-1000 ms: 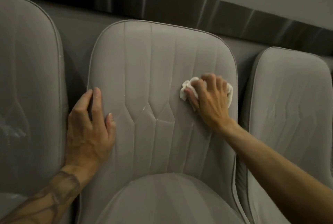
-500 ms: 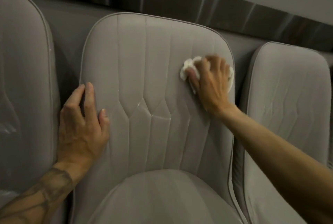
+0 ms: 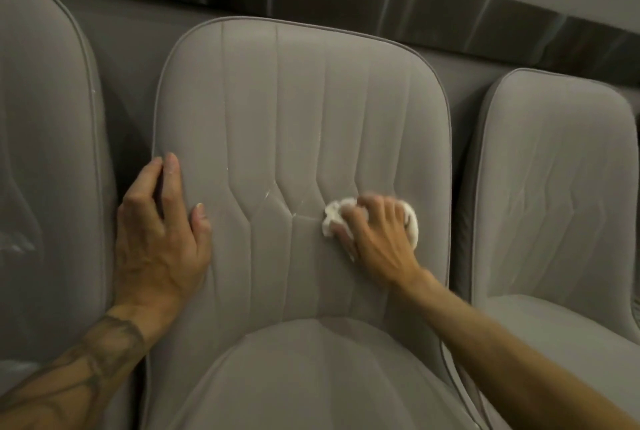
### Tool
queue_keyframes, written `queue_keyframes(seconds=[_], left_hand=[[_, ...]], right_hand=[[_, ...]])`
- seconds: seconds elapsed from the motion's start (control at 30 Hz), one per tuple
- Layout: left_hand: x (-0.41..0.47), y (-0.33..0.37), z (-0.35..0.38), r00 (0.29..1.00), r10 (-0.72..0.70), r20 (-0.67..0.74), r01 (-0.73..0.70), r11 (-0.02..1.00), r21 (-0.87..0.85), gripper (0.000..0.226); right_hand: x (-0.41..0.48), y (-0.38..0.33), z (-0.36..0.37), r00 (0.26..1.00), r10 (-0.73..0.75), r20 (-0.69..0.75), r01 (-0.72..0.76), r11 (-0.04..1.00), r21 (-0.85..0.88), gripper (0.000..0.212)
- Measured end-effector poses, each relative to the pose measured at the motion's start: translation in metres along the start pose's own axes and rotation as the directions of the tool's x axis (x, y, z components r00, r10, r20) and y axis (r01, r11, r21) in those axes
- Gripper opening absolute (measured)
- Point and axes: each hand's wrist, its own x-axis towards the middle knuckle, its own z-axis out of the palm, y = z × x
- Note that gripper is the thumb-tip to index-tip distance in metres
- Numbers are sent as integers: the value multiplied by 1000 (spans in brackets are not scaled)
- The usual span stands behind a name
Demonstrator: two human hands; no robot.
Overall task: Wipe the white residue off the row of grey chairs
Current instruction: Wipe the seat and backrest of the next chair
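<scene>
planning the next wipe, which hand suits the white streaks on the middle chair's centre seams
Probably right: the right hand grips the cloth beside the white streaks; the left hand rests flat on the chair, without cloth.

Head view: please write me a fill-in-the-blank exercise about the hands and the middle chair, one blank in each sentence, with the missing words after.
1. The right hand grips a white ____ against the middle chair.
2. The left hand rests with straight fingers on that chair and holds ____.
3. White residue shows in the seams between the two ____.

Missing words: cloth; nothing; hands.
</scene>
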Motion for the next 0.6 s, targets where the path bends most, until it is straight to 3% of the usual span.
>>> queue_keyframes(seconds=[0.1, 0.17, 0.3, 0.37, 0.43, 0.53, 0.6], left_hand=[[0, -3, 0, 1000, 12, 13, -12, 1000, 1, 61], [-1, -3, 1, 1000, 13, 10, -13, 1000, 0, 61], [-1, -1, 1, 1000, -2, 9, 2, 1000, -1, 61], [-1, 0, -1, 1000, 2, 17, -2, 1000, -5, 61], [0, 1, -2, 1000, -1, 13, 1, 1000, -8, 61], [1, 0, -1, 1000, 5, 6, -5, 1000, 5, 60], [0, -2, 0, 1000, 11, 8, -11, 1000, 13, 61]], right_hand=[[48, 12, 0, 970, 181, -160, -177, 983, 39, 31], [40, 6, 8, 954, 238, -183, -233, 971, 50, 31], [-48, -22, 29, 1000, 21, -2, -21, 1000, 23, 33], [-81, -27, 28, 978, -174, 118, 173, 985, 13, 35], [-70, -19, 22, 965, -221, 141, 221, 975, 13, 33], [-4, -8, 17, 997, -15, -76, 18, 999, 32, 31], [33, -3, 16, 966, 169, -196, -159, 985, 65, 29]])
